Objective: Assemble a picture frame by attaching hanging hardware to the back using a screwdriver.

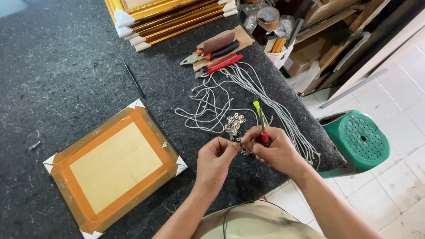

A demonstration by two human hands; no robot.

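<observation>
Both grips pinch small metal hanger (pixel 243 150); right hand (pixel 273 151) also clamps screwdriver (pixel 261 123), left hand (pixel 215 160) helps. Hanger pile (pixel 233 123) beside cords (pixel 250 89). Frame (pixel 113 166), left of pile, face down, hanger not yet fitted.

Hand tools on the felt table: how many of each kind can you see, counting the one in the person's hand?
Pliers with red or orange handles: 2
Screwdriver with yellow-green and red handle, in the right hand: 1
Thin dark pencil-like tool: 1
Total: 4
</observation>
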